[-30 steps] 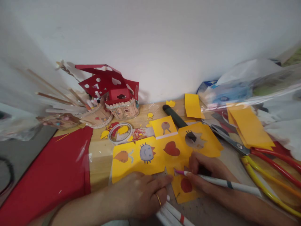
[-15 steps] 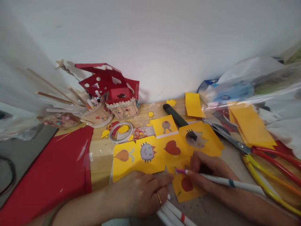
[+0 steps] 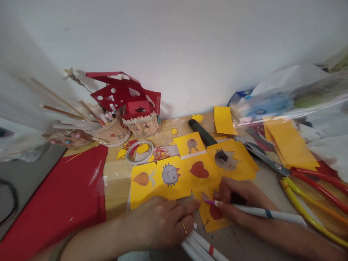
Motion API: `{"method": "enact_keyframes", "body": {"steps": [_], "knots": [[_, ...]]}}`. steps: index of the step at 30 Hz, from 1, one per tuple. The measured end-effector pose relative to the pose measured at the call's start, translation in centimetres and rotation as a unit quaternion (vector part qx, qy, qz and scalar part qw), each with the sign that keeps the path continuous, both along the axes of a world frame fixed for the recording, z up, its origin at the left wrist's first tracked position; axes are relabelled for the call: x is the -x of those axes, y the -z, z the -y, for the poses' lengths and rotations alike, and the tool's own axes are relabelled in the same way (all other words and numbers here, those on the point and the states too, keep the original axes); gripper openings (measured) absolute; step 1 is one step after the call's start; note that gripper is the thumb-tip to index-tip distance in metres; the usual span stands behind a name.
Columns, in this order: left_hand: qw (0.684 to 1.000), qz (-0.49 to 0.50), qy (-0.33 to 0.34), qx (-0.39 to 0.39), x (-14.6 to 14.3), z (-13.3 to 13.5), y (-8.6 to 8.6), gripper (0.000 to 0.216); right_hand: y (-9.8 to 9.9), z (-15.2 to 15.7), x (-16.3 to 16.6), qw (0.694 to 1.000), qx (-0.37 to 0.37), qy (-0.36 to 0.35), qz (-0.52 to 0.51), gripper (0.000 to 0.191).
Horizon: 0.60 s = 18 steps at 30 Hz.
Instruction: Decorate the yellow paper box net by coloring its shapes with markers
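Observation:
My right hand [image 3: 241, 199] pinches a white felt-tip pen [image 3: 263, 211] with a blue band. The pen's purple tip rests at a notch in the small yellow card [image 3: 209, 227], near its red shape [image 3: 215, 213]. My left hand [image 3: 171, 223], with a ring, reaches its index finger to the card's left edge. Its other fingers curl over several white markers [image 3: 201, 248]; the part under the fingers is hidden. Behind both hands lies a yellow card strip [image 3: 160, 194] with a carrot, a purple crowned face [image 3: 170, 175] and a red heart [image 3: 199, 170].
Scissors [image 3: 278, 168] with red handles lie at right, beside yellow handles [image 3: 293, 195]. Behind are a tape roll [image 3: 140, 152], a dark green handle [image 3: 202, 132] and stick-covered containers [image 3: 143, 125]. Red paper [image 3: 65, 195] spreads at left, and plastic bags [image 3: 288, 98] are piled at back right.
The pen tip has shifted slightly right and down on the small card, and my right hand has moved a little with it. My left hand stays in place.

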<state>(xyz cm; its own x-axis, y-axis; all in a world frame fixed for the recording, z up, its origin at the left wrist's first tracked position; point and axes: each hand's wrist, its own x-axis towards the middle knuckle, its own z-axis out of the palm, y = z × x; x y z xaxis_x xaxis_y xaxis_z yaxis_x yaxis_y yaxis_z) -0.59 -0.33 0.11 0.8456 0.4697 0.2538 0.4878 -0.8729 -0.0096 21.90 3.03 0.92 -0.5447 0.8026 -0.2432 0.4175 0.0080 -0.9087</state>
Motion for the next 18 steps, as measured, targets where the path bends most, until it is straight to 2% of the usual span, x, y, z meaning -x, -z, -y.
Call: {"method": "enact_keyframes", "body": {"steps": [6, 12, 18], "knots": [[1.000, 0.002, -0.004, 0.012, -0.04, -0.06, 0.14, 0.032, 0.27, 0.14, -0.17, 0.999, -0.031, -0.020, -0.003, 0.025], [1.000, 0.015, -0.002, 0.008, -0.13, -0.15, 0.01, 0.034, 0.20, 0.19, -0.32, 1.000, -0.021, -0.016, 0.001, 0.025], [1.000, 0.016, -0.004, 0.011, -0.16, -0.20, -0.22, 0.035, 0.74, 0.20, -0.42, 0.998, -0.061, -0.013, 0.020, 0.023]]}}
